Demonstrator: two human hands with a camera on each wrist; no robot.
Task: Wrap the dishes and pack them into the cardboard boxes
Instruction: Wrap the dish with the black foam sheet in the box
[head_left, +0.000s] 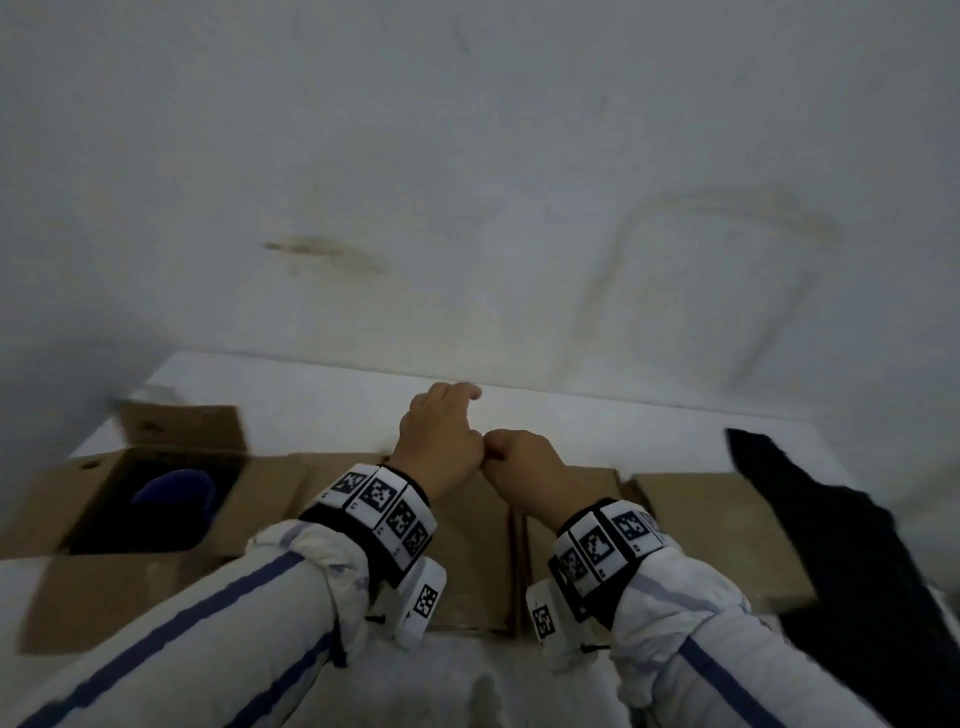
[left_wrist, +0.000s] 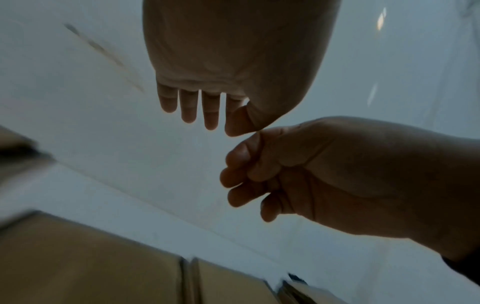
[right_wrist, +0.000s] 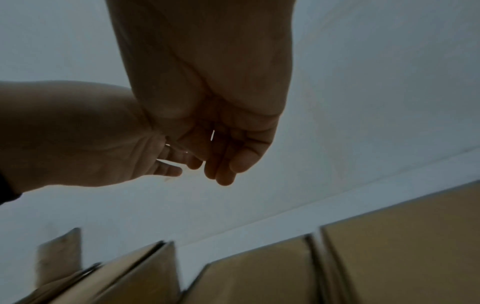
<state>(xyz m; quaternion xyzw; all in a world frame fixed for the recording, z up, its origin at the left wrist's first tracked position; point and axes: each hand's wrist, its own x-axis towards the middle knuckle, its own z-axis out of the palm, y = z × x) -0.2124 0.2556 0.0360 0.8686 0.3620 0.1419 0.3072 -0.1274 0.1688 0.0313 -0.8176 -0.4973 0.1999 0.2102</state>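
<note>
Head view only: open brown cardboard box (head_left: 156, 499) at 9 o'clock on the white worktop (head_left: 322, 410), one flap upright, a rounded dark-blue dish (head_left: 176, 491) inside it; whether the dish is wrapped cannot be told. Second brown cardboard box (head_left: 483, 540) at centre, flaps folded flat, seam running toward the viewer. Crumpled black cloth (head_left: 841, 535) at 3 o'clock, just beside that box's outer flap. White sleeves with blue stripes (head_left: 171, 639) and black wristbands with white marker tiles (head_left: 387, 506) also appear in this view alone. Left hand (head_left: 441, 441): raised above the closed box, palm down, meeting the right hand (head_left: 524, 467) at the thumbs. Left wrist view alone shows the left fingers (left_wrist: 189, 107) nearly straight, slightly apart, thumb tip touching the right hand (left_wrist: 324, 174); nothing held. It also shows the right fingers (left_wrist: 239, 174) curled inward, thumb over them; whether they pinch anything cannot be told. Right wrist view adds the underside of the right hand (right_wrist: 207, 102), fingers bent loosely downward, with the left hand (right_wrist: 91, 135) beside it at 9 o'clock and box flaps (right_wrist: 389, 257) below.
</note>
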